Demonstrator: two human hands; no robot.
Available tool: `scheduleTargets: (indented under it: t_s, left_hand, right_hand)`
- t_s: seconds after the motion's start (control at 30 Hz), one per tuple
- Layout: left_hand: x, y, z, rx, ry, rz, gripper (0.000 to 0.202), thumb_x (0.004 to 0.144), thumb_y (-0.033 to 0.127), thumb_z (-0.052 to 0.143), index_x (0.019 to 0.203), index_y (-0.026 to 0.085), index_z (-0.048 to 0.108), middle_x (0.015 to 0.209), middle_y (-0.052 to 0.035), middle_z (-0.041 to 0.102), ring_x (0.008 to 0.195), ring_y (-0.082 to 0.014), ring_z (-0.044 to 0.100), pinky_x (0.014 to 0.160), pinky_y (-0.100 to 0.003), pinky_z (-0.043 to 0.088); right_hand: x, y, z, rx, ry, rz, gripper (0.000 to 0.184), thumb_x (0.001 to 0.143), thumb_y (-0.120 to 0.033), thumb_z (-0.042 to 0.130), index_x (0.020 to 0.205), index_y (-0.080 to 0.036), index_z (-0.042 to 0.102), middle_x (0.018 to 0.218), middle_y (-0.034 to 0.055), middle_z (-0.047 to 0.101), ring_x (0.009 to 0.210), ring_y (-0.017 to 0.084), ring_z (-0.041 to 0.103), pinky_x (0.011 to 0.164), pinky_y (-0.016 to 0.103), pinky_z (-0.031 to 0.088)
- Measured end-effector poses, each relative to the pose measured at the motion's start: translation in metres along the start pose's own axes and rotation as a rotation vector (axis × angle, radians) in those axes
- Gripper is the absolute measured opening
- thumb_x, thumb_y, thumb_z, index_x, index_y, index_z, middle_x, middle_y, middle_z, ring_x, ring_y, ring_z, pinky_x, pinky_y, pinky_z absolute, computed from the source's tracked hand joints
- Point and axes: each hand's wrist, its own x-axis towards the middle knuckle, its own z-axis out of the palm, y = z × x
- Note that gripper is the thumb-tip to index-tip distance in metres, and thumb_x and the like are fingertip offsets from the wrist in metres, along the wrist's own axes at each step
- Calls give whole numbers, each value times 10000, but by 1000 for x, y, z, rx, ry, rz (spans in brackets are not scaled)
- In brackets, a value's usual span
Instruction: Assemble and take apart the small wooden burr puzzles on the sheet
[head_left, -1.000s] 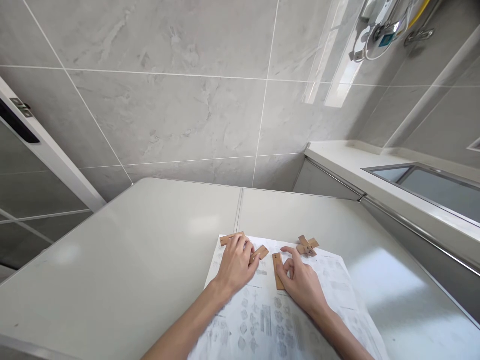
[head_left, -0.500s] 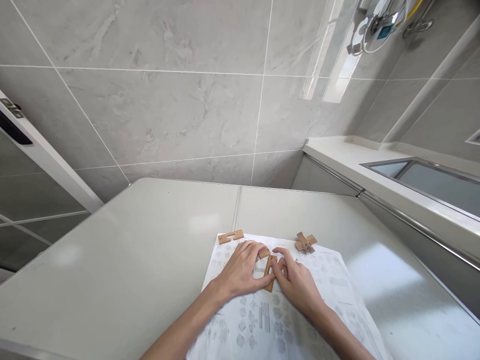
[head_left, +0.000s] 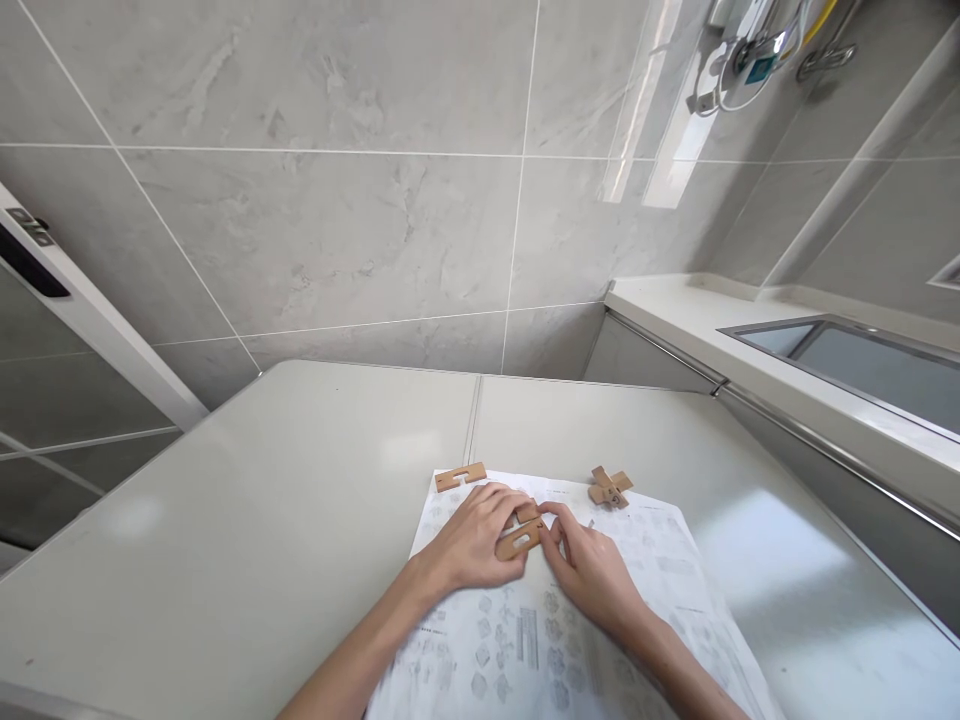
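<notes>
My left hand point(head_left: 480, 540) is curled round a flat slotted wooden puzzle piece point(head_left: 510, 548), marked with a numeral at its right end. Just above it lies a second wooden piece point(head_left: 528, 511), partly hidden beneath my left fingers. From the right, my right hand point(head_left: 589, 560) pinches at the ends of these pieces with bent fingers and thumb. Both hands rest over a printed paper sheet point(head_left: 525, 610). A notched wooden piece point(head_left: 460, 477) lies at the sheet's top left edge. Toward the top right sits a cluster of crossed wooden pieces point(head_left: 610, 488).
The paper lies on a pale table point(head_left: 262, 520) with a seam across it. A tiled wall point(head_left: 322, 230) stands behind. On the right is a white counter point(head_left: 675, 300) with an inset sink point(head_left: 847, 360); a white-framed door point(head_left: 105, 310) is at left.
The slotted piece has turned from nearly upright to a slant, its lower end swinging left into my left hand. My left thumb has drawn back from the right hand.
</notes>
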Motion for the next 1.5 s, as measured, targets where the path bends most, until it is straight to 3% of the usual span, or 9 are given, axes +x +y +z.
scheduleTargets:
  t_s: [0.13, 0.47, 0.63, 0.7, 0.83, 0.97, 1.13, 1.33, 1.5]
  left_hand:
    - [1, -3, -7, 37, -11, 39, 518, 827, 145, 669, 1321, 289, 618, 1206, -61, 731, 1176, -304, 652, 1032, -451, 521]
    - [-4, -11, -24, 191, -100, 51, 583, 713, 138, 672, 1278, 268, 615, 1204, -82, 706, 1117, -330, 645, 986, -446, 517]
    - [-9, -12, -30, 257, -107, 88, 662, 670, 163, 729, 1310, 293, 622, 1360, -108, 630, 1206, -374, 608, 1076, -506, 463]
    - [-9, -13, -25, 265, -97, 101, 589, 710, 214, 780, 1279, 287, 647, 1384, -117, 618, 1241, -381, 589, 1074, -502, 463]
    - [-8, -18, -10, 281, -103, 140, 248, 900, 373, 764, 1112, 262, 698, 1224, -100, 684, 1148, -324, 634, 1004, -449, 491]
    - [-8, -29, -9, 310, -61, 168, 207, 946, 394, 724, 1068, 229, 694, 1155, -86, 695, 1087, -286, 646, 967, -418, 504]
    - [-8, -37, -24, 332, 11, 139, 179, 927, 371, 732, 1043, 239, 701, 1125, -74, 698, 1150, -293, 628, 1022, -443, 486]
    - [-10, -41, -34, 325, 49, 94, 286, 866, 362, 779, 1111, 245, 688, 1352, -103, 645, 1365, -351, 525, 1159, -520, 415]
    - [-13, -45, -35, 264, 41, 19, 308, 892, 328, 739, 1179, 250, 657, 1370, -103, 644, 1330, -321, 572, 1135, -479, 478]
  right_hand:
    - [1, 1, 1, 16, 2, 7, 275, 1067, -385, 394, 1234, -252, 569, 712, -23, 674, 534, 217, 645, 565, 298, 409]
    - [1, 4, 3, 82, 4, 49, 279, 1052, -435, 419, 1211, -271, 580, 669, -38, 606, 545, 236, 621, 598, 315, 447]
    - [2, 5, 3, 88, -9, 52, 272, 1052, -435, 422, 1197, -275, 587, 668, -41, 596, 538, 232, 601, 604, 317, 452]
    - [2, 5, 3, 91, -12, 50, 267, 1050, -433, 430, 1200, -275, 586, 675, -41, 605, 540, 230, 603, 601, 315, 447]
    - [1, 7, 3, 98, -28, 49, 265, 1054, -434, 428, 1209, -271, 567, 683, -46, 607, 540, 223, 590, 598, 309, 431]
    - [0, 8, 2, 97, -64, 57, 268, 1060, -431, 410, 1217, -269, 554, 685, -55, 582, 534, 211, 558, 593, 301, 408]
    - [1, 8, 0, 95, -85, 46, 256, 1058, -416, 413, 1206, -269, 561, 692, -56, 571, 540, 205, 546, 604, 300, 401]
    - [2, 3, -6, 137, -97, 45, 265, 1058, -426, 426, 1148, -257, 609, 657, -54, 527, 552, 202, 518, 589, 301, 360]
    - [6, 3, -12, 309, -93, 80, 324, 1068, -492, 443, 1071, -235, 642, 642, -34, 566, 570, 196, 509, 587, 301, 381]
